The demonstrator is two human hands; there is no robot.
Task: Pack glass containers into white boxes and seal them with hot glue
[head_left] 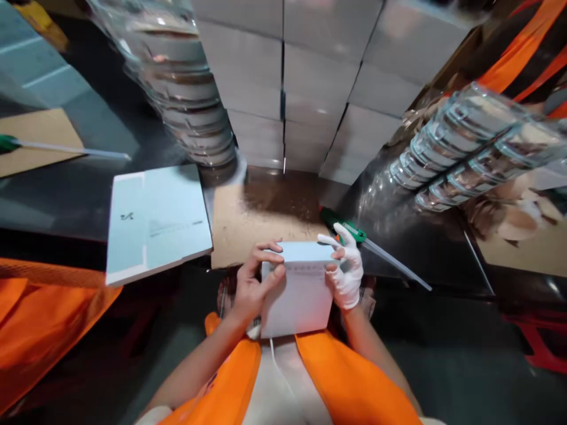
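A white box (299, 301) is held upright in front of my body at the table's near edge, its narrow pale top side facing up. My left hand (259, 277) is bare and closed on the box's left side, thumb on the near face and fingers over the top edge. My right hand (348, 271) wears a white glove with some fingertips showing. It grips the right side of the box, one or two fingers raised. Just beyond the right hand lies a green glue gun (349, 230) with a long translucent glue stick (396, 262) sticking out.
Brown cardboard (230, 224) covers the table in front. A white printed box (159, 221) lies left. Stacked white boxes (319, 77) rise behind, flanked by stacks of clear round containers (195, 112). Another glue stick (97, 153) lies far left. Orange cloth (39, 324) hangs at left.
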